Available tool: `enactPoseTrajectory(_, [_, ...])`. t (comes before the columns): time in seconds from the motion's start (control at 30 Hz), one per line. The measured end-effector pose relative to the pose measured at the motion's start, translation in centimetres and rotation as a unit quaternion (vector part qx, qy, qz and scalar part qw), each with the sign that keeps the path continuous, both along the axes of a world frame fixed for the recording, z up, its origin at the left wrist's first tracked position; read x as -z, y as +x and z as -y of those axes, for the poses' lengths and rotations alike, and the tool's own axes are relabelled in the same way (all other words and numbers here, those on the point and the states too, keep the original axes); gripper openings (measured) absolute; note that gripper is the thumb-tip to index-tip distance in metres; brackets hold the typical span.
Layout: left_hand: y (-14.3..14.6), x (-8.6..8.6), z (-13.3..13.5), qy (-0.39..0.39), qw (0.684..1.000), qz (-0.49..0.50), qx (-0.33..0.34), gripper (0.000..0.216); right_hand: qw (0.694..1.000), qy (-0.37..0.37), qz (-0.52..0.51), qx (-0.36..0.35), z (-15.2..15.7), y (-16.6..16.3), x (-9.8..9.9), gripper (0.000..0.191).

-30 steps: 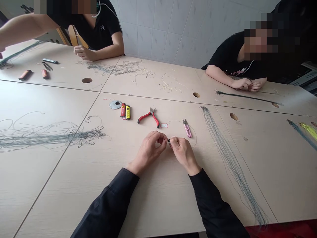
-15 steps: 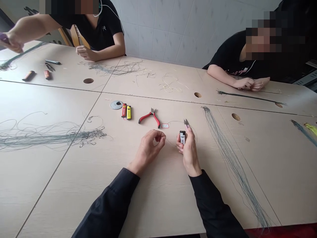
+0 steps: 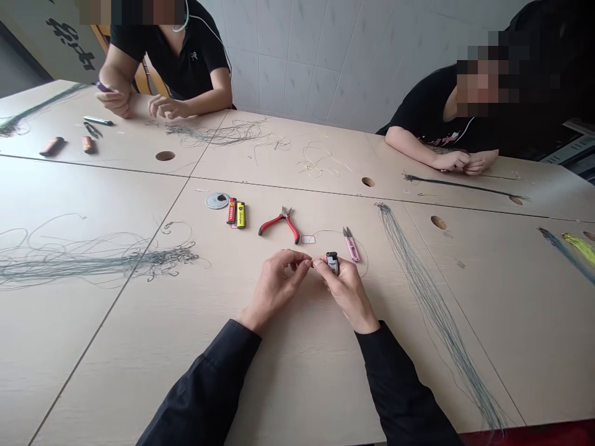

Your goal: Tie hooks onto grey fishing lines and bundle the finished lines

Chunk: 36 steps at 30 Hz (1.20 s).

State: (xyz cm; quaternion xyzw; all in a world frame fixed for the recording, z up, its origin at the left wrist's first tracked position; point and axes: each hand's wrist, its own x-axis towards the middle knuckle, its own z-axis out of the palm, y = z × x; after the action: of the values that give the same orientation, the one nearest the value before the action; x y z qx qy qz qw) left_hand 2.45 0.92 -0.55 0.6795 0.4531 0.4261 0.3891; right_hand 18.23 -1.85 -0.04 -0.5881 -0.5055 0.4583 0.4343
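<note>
My right hand (image 3: 344, 288) is closed round a small black lighter (image 3: 332, 262), held upright. My left hand (image 3: 279, 282) pinches something thin at its fingertips, touching the right hand's fingertips; I take it for the fine wire (image 3: 334, 233) that loops on the table behind the hands. Just beyond lie pink thread snips (image 3: 351, 243), red-handled pliers (image 3: 280, 222) and a small red-edged tag (image 3: 308, 239).
A red and a yellow lighter (image 3: 235, 212) lie by a round metal disc (image 3: 217, 200). Wire bundles lie at left (image 3: 93, 263) and right (image 3: 432, 303). Two other people sit across the table with their hands on it. Round cable holes (image 3: 367, 181) dot the table.
My right hand moved left with the lighter and met my left hand's fingertips again. The person at far left drew an outstretched arm back in.
</note>
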Motion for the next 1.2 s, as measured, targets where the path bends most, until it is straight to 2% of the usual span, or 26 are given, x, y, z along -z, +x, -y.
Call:
enactPoseTrajectory(0.17, [-0.13, -0.09, 0.03, -0.02, 1.0, 0.011, 0.007, 0.014, 1.0, 0.004, -0.007, 0.015, 0.0, -0.02, 0.23, 0.033])
enactPoseTrajectory(0.67, [0.11, -0.07, -0.02, -0.056, 0.998, 0.011, 0.03, 0.016, 1.0, 0.002, -0.007, -0.002, -0.09, 0.04, 0.41, 0.032])
enactPoseTrajectory(1.03, [-0.15, 0.13, -0.15, -0.086, 0.995, 0.035, 0.032, 0.024, 0.997, -0.024, -0.068, 0.02, -0.02, -0.07, 0.63, 0.037])
enactPoseTrajectory(1.2, [-0.07, 0.14, -0.07, -0.082, 0.996, 0.029, 0.035, 0.025, 0.999, -0.002, -0.031, 0.008, -0.05, 0.0, 0.09, 0.035])
